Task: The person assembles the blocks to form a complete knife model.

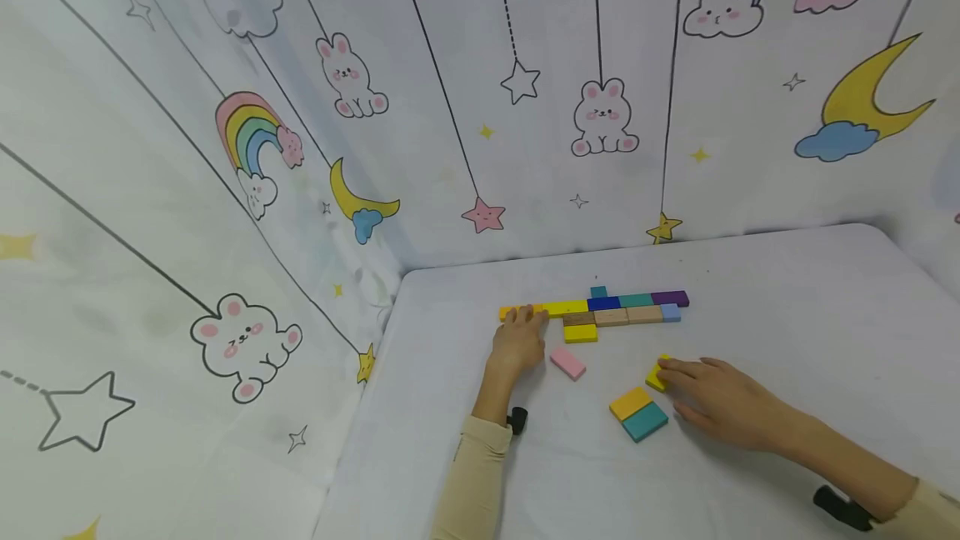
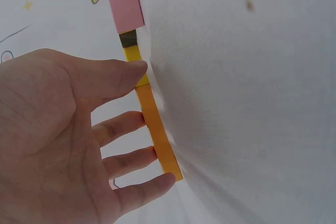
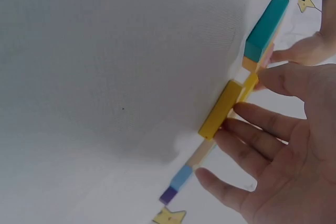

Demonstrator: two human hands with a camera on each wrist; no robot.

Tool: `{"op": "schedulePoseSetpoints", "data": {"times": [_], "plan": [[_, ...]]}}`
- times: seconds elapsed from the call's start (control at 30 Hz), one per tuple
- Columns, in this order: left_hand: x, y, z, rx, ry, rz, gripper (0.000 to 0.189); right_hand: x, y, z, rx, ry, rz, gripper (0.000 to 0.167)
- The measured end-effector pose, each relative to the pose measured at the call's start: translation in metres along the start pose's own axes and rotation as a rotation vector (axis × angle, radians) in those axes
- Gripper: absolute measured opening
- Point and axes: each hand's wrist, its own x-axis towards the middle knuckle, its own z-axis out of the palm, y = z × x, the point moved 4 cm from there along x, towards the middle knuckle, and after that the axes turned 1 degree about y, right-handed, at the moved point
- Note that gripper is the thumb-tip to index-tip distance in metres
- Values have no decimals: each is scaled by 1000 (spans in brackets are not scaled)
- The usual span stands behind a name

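My left hand (image 1: 519,340) touches the orange block (image 2: 157,129) at the left end of a row with its fingertips, its thumb over the neighbouring yellow block (image 1: 566,307). Rightward, that row runs on with a blue block (image 1: 603,303), a teal block (image 1: 636,300) and a purple block (image 1: 670,298). The right hand (image 1: 723,402) has its fingertips at a separate yellow block (image 3: 221,109); in the right wrist view its thumb is off that block. Beside this hand, a loose orange block (image 1: 632,402) and a teal block (image 1: 645,421) lie side by side.
Against the row's near side lie a brown block (image 1: 578,318), tan blocks (image 1: 611,317) and a light blue block (image 1: 671,312), with another yellow block (image 1: 580,333) below. A small teal block (image 1: 598,292) sits behind. One pink block (image 1: 567,362) lies between the hands on white cloth.
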Motion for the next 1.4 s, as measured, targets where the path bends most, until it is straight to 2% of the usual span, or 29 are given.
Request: {"op": "schedulePoseSetpoints", "data": {"times": [0.4, 0.57, 0.73, 1.07, 1.4], "plan": [[0, 0, 0, -26, 3, -4, 55, 19, -4, 6, -9, -17, -4, 50], [-1, 1, -2, -24, 8, -12, 55, 27, -8, 6, -9, -28, -1, 42], [-2, 1, -3, -27, 5, -19, 55, 34, -11, 6, -5, -23, -3, 42], [0, 1, 1, -18, 5, -12, 54, 44, -11, 10, -63, 4, -7, 45], [3, -1, 5, -1, 6, -15, 55, 57, -12, 24, -170, 35, 5, 54]]}}
